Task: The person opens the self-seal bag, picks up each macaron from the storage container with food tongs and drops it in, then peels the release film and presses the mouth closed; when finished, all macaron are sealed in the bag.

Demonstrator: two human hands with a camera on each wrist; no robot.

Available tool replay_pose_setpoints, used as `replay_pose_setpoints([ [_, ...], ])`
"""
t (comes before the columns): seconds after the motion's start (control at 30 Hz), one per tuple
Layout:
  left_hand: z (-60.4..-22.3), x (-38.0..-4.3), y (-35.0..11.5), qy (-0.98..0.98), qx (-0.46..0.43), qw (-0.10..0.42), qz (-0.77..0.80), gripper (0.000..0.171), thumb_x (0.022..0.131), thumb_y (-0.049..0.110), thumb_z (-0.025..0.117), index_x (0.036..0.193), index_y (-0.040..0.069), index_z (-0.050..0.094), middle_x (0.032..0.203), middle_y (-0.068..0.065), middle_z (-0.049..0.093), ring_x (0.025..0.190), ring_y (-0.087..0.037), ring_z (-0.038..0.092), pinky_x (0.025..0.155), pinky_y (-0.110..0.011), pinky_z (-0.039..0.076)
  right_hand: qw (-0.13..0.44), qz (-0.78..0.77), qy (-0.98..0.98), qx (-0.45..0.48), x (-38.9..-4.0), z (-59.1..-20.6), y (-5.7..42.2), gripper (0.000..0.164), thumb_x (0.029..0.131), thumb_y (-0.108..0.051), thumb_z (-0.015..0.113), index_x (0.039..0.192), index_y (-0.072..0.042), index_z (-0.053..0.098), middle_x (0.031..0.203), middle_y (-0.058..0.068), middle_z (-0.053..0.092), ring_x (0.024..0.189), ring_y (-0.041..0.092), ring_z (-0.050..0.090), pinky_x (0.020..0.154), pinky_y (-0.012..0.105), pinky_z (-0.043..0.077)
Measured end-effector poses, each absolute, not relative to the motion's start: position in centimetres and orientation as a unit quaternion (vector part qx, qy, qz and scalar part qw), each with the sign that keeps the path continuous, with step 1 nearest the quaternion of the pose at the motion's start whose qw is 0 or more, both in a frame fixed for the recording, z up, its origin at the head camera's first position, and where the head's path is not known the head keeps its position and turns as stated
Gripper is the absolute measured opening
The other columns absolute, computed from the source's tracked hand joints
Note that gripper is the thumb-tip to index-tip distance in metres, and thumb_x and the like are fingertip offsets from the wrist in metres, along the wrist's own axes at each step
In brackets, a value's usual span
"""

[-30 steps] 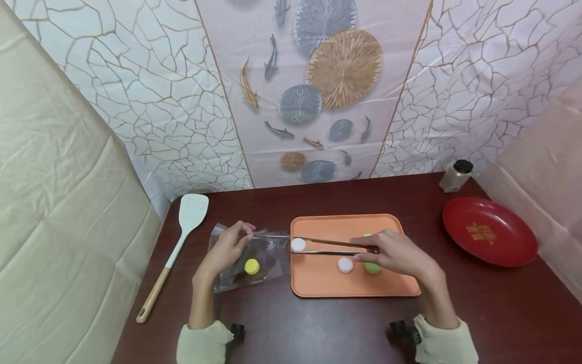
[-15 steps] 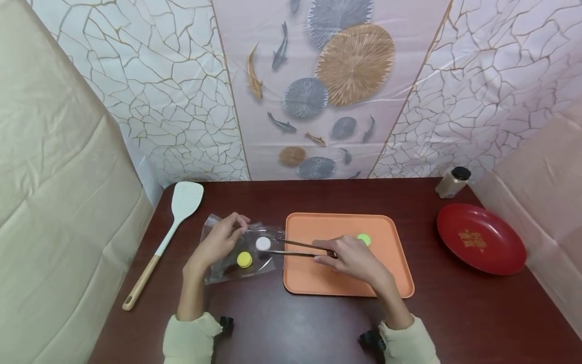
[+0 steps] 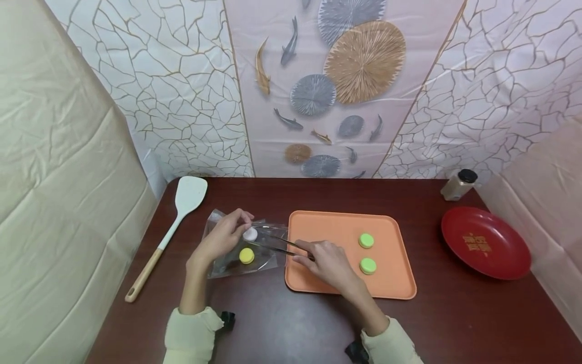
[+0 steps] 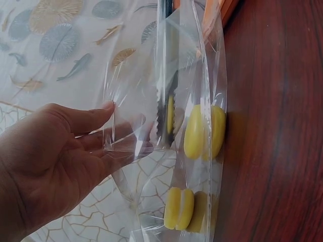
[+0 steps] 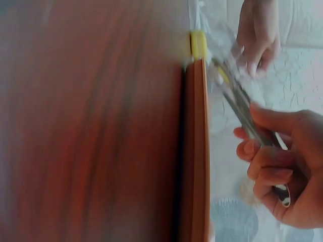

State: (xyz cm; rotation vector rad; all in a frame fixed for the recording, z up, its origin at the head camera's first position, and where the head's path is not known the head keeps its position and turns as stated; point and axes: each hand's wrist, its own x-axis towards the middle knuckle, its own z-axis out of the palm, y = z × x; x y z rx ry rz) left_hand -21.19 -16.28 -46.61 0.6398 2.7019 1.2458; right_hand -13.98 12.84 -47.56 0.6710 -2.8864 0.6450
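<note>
White macaron (image 3: 250,233): pinched in the tips of the tongs (image 3: 277,246), inside the mouth of the clear bag (image 3: 236,263), just left of the orange tray (image 3: 318,283).
Left hand (image 3: 223,238): fingers pinch the bag's upper edge, lifting it open.
Right hand (image 3: 325,260): fingers curled round the tongs' handle end, over the tray's left part.
Yellow macaron (image 3: 247,256): in the bag, just below the white one.
Green macarons (image 3: 366,240): two on the tray's right half.
Spatula (image 3: 182,212): on the worktop (image 3: 282,323), left of the bag.
Red plate (image 3: 485,248): right of the tray, well apart.
Jar (image 3: 459,184): behind the red plate.
</note>
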Motion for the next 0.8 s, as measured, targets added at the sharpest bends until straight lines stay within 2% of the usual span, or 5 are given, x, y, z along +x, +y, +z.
replay_pose_setpoints([
  [0.13, -46.6, -21.1, -16.3, 0.888, 0.205, 0.054, 0.407, 0.006, 0.11, -0.002, 0.058, 0.107, 0.002, 0.061, 0.138, -0.026, 0.07, 0.116, -0.034, 0.067, 0.089, -0.043, 0.051, 0.057, 0.22, -0.951, 0.21, -14.5, -49.0, 12.2, 0.025, 0.104, -0.041, 0.076, 0.116, -0.02, 0.081, 0.062, -0.007, 0.056, 0.063, 0.012, 0.059, 0.05, 0.032, 0.042],
  [0.23, -46.7, -21.1, -16.3, 0.888, 0.206, 0.055, 0.407, 0.006, 0.111, -0.001, 0.058, 0.107, 0.002, 0.061, 0.139, -0.026, 0.07, 0.117, -0.034, 0.067, 0.09, -0.043, 0.05, 0.06, 0.235, -0.947, 0.209, -14.4, -49.2, 11.9, 0.024, 0.104, -0.04, 0.077, 0.112, -0.018, 0.081, 0.059, -0.008, 0.048, 0.061, 0.011, 0.054, 0.05, 0.031, 0.038],
  [0.37, -46.6, -21.1, -16.3, 0.888, 0.21, 0.052, 0.406, 0.005, 0.111, 0.0, 0.058, 0.107, 0.002, 0.06, 0.139, -0.026, 0.07, 0.119, -0.035, 0.068, 0.09, -0.043, 0.05, 0.074, 0.253, -0.939, 0.219, -14.4, -49.6, 11.8, 0.028, 0.102, -0.036, 0.08, 0.118, -0.013, 0.082, 0.057, -0.007, 0.045, 0.059, 0.011, 0.051, 0.048, 0.033, 0.036],
  [0.53, -46.7, -21.0, -16.5, 0.888, 0.209, 0.05, 0.407, 0.005, 0.112, 0.001, 0.057, 0.109, -0.001, 0.061, 0.139, -0.026, 0.07, 0.118, -0.035, 0.068, 0.09, -0.044, 0.049, 0.11, 0.238, -0.933, 0.246, -15.6, -52.7, 12.2, 0.035, 0.106, -0.05, 0.071, 0.118, -0.017, 0.08, 0.062, -0.007, 0.055, 0.06, 0.012, 0.055, 0.049, 0.039, 0.042],
  [0.8, -46.7, -21.0, -16.5, 0.887, 0.216, 0.046, 0.406, 0.006, 0.113, 0.003, 0.057, 0.108, 0.0, 0.061, 0.14, -0.026, 0.07, 0.127, -0.04, 0.068, 0.092, -0.046, 0.048, 0.076, 0.247, -0.937, 0.233, -16.3, -54.7, 12.3, 0.034, 0.104, -0.057, 0.07, 0.117, -0.027, 0.08, 0.061, -0.014, 0.049, 0.055, 0.003, 0.045, 0.047, 0.031, 0.04],
])
